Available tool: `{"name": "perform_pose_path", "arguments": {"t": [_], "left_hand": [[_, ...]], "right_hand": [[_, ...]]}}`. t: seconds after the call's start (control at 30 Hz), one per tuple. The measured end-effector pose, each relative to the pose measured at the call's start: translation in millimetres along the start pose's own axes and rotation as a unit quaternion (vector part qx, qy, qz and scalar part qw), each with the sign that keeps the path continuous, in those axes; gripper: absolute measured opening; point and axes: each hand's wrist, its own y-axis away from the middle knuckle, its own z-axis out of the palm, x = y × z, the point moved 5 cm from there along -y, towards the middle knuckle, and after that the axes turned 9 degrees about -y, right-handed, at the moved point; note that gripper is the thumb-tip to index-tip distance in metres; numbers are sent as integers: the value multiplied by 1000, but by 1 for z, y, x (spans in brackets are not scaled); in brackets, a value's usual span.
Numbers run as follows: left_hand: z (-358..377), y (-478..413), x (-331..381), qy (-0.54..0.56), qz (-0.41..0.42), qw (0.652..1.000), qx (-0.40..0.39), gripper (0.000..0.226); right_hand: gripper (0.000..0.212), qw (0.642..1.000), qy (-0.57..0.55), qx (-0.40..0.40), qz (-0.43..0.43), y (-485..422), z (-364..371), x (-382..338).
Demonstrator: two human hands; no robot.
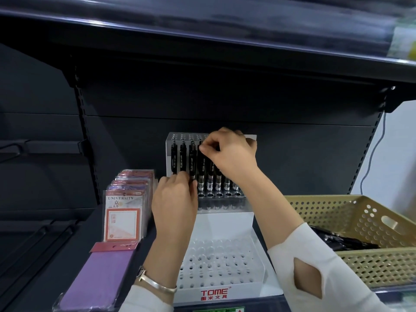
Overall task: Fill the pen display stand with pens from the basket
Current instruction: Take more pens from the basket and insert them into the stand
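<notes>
A clear and white tiered pen display stand [225, 224] marked TOME stands on the dark shelf. Its middle tier holds a row of several black pens [210, 176]; the lowest tier [216, 264] shows only holes. My left hand [174, 203] grips the lower barrels of the leftmost pens in that row. My right hand [229, 154] pinches the top of a pen near the row's middle. At the right stands a tan perforated basket [360, 212] with several black pens [344, 240] lying in it, partly hidden by my right sleeve.
Packaged notepads marked UNIVERSITY [122, 212] stand in a row left of the stand. A purple packaged item [99, 278] lies in front of them. The upper shelf [202, 37] overhangs the work area, and the dark back panel is close behind the stand.
</notes>
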Motion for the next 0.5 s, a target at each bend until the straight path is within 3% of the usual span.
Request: {"name": "perform_pose_path", "arguments": {"t": [0.23, 0.37, 0.5], "left_hand": [[2, 0, -4, 40, -47, 998, -4, 15], [5, -1, -9, 60, -51, 997, -17, 18], [3, 0, -8, 83, -57, 995, -11, 19]], "right_hand": [[14, 999, -34, -12, 16, -1, -4, 1], [13, 990, -133, 45, -11, 5, -18, 14], [8, 989, -137, 51, -4, 9, -20, 33]]}}
